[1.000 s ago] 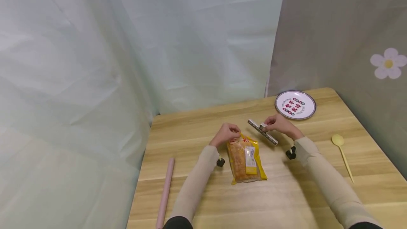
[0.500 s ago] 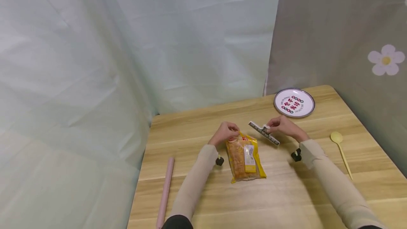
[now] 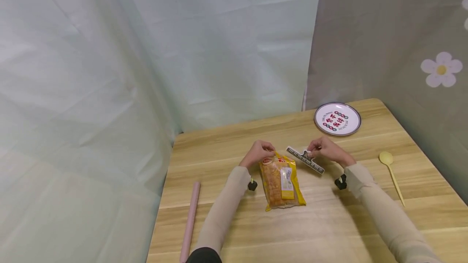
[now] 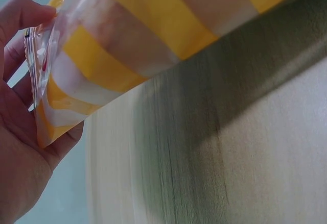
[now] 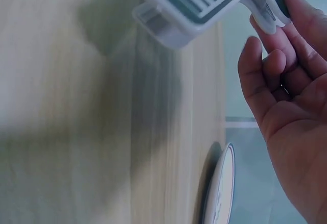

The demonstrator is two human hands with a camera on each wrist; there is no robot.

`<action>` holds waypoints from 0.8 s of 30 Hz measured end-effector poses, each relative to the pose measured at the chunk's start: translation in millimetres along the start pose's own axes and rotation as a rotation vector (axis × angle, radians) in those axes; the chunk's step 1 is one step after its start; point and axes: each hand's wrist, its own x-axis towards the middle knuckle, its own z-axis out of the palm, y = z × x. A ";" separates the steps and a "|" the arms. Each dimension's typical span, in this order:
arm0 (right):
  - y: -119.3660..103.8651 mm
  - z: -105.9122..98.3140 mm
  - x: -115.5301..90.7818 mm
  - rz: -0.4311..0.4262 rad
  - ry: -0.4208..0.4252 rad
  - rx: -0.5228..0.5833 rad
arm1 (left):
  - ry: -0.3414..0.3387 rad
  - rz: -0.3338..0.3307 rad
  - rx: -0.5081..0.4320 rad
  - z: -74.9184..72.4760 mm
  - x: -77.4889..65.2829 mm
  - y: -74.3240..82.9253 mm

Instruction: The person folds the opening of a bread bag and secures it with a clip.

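Note:
A yellow-and-clear bag of bread (image 3: 274, 182) stands tilted over the wooden table, a white label on its front. My left hand (image 3: 257, 153) pinches its top edge; in the left wrist view the thumb (image 4: 30, 15) presses the crimped end of the bag (image 4: 138, 35). Just right of the bag, my right hand (image 3: 328, 150) holds a long sealing clip (image 3: 305, 160) with a piano-key pattern. The right wrist view shows thumb and fingers on the handles of the clip (image 5: 204, 2). Clip and bag are apart.
A white plate (image 3: 337, 119) with red characters lies at the back right of the table (image 3: 219, 149). A yellow spoon (image 3: 391, 169) lies to the right, a pink rod (image 3: 191, 220) to the left. Curtains hang behind the table.
The clip in my right hand has shifted slightly right and turned so its key-patterned face shows more. My left hand and the bread bag stay nearly still.

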 end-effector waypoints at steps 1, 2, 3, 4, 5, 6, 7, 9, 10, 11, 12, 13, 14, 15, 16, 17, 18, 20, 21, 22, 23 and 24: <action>1.1 1.1 -0.1 -0.010 -0.007 0.007 | -0.001 -0.002 -0.002 -0.2 0.0 0.3; 1.7 2.2 -0.4 -0.014 -0.014 0.010 | -0.002 -0.005 -0.005 -0.4 0.0 0.5; 2.3 3.4 -0.4 -0.020 -0.021 0.007 | -0.003 -0.009 -0.006 -0.6 0.0 0.8; 2.1 5.0 -0.3 -0.026 -0.025 0.002 | -0.004 -0.014 -0.010 -0.8 -0.1 1.3; 1.8 6.7 -0.1 -0.024 -0.026 -0.007 | -0.005 -0.021 -0.016 -1.0 -0.2 2.0; 1.3 8.4 0.4 -0.027 -0.027 -0.023 | -0.006 -0.027 -0.022 -1.1 -0.3 2.7; 0.3 10.1 0.8 -0.023 -0.026 -0.035 | -0.007 -0.035 -0.026 -1.2 -0.4 3.0; -3.6 13.7 1.6 -0.023 -0.019 -0.069 | -0.006 -0.045 -0.028 -1.0 -0.2 3.7; -6.2 15.3 2.1 -0.024 -0.015 -0.079 | -0.004 -0.050 -0.029 -1.0 0.0 4.1; -10.4 16.5 2.1 -0.032 -0.015 -0.090 | -0.003 -0.053 -0.028 -0.9 0.3 4.4; -15.3 17.4 2.0 -0.038 -0.017 -0.102 | -0.003 -0.055 -0.028 -0.9 0.5 4.7; -19.9 18.4 1.9 -0.041 -0.020 -0.103 | -0.003 -0.055 -0.027 -0.8 0.8 4.8; -25.0 19.4 1.5 -0.047 -0.024 -0.105 | -0.002 -0.055 -0.026 -0.7 0.8 5.0; -29.2 20.1 1.3 -0.051 -0.029 -0.101 | -0.003 -0.055 -0.026 -0.7 0.8 5.0; -32.5 20.9 1.1 -0.057 -0.036 -0.097 | -0.003 -0.055 -0.027 -0.5 0.5 5.2; -34.7 21.8 1.1 -0.062 -0.039 -0.095 | -0.002 -0.055 -0.025 -0.4 0.1 5.4; -33.8 23.0 1.8 -0.060 -0.037 -0.094 | -0.002 -0.054 -0.023 -0.3 -0.3 5.5; -27.9 25.3 3.6 -0.053 -0.034 -0.094 | -0.004 -0.054 -0.017 0.1 -1.4 5.4; -23.5 26.3 5.0 -0.045 -0.031 -0.096 | -0.004 -0.052 -0.015 0.3 -1.8 5.4; -19.3 27.0 6.7 -0.039 -0.028 -0.102 | -0.005 -0.050 -0.012 0.0 -2.2 5.3; -14.9 27.3 8.4 -0.031 -0.026 -0.106 | -0.006 -0.049 -0.007 -0.6 -2.4 5.2; -11.0 27.5 9.9 -0.027 -0.026 -0.110 | -0.006 -0.047 -0.007 -1.0 -2.7 5.2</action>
